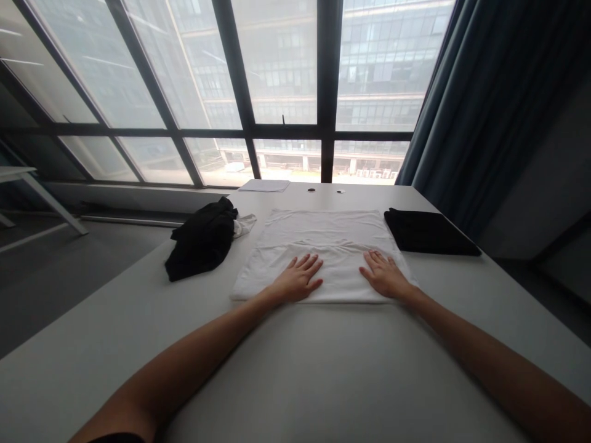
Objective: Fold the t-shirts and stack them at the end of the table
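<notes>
A white cloth garment (pixel 339 271), partly folded over itself, lies flat on the white table (pixel 318 363). Its near edge is straight, and a fold line with small wrinkles crosses its middle. My left hand (pixel 299 280) rests palm down on the left part of the near layer, fingers spread. On the right part my right hand (pixel 382 275) also lies flat, its fingers stretched out and pointing away from me. Neither hand grips the fabric. Whether the garment is a T-shirt, I cannot tell.
A crumpled black garment (pixel 203 237) sits left, with a bit of white cloth (pixel 244 225) beside it. A folded black garment (pixel 429 232) lies right. Papers (pixel 264 185) and two round cable holes are at the far edge. Windows and a blue curtain (pixel 480 111) stand beyond.
</notes>
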### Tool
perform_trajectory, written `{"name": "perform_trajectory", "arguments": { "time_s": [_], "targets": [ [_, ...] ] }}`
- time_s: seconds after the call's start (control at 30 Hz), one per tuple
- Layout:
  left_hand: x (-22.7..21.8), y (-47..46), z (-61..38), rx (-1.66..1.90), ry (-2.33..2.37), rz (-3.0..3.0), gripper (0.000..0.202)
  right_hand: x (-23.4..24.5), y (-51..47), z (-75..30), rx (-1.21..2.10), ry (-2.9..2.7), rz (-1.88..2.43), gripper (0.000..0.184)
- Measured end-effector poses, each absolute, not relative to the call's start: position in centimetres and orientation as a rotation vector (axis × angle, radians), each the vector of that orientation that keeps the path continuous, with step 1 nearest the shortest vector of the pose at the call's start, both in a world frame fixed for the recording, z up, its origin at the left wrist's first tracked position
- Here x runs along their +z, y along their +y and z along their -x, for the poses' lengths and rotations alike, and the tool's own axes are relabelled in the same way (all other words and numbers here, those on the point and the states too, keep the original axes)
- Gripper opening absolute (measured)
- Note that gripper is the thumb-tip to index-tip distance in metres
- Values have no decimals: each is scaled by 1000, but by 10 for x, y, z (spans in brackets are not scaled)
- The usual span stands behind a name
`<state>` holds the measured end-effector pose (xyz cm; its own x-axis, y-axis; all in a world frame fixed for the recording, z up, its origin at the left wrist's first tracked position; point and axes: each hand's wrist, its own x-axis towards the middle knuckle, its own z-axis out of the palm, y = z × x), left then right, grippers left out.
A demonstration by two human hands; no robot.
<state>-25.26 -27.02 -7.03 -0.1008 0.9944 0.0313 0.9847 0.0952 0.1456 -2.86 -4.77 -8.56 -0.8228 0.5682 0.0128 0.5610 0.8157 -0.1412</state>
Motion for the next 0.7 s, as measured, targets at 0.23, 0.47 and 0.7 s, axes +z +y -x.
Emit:
{"name": "perform_trajectory", "arguments": {
  "time_s": [0.23, 0.47, 0.7],
  "targets": [
    [-62, -263, 272, 298, 2282, -1978, 64, -94, -13, -4, 91, -2864, 960, 64],
    [-70, -268, 316, 111, 2578, -1718, 69, -100, -6, -3, 43, -2724, 916, 60],
    [-71, -274, 331, 102, 2616, -1591, 74, -108, 3, -7, 58, -2725, 890, 60]
  ]
}}
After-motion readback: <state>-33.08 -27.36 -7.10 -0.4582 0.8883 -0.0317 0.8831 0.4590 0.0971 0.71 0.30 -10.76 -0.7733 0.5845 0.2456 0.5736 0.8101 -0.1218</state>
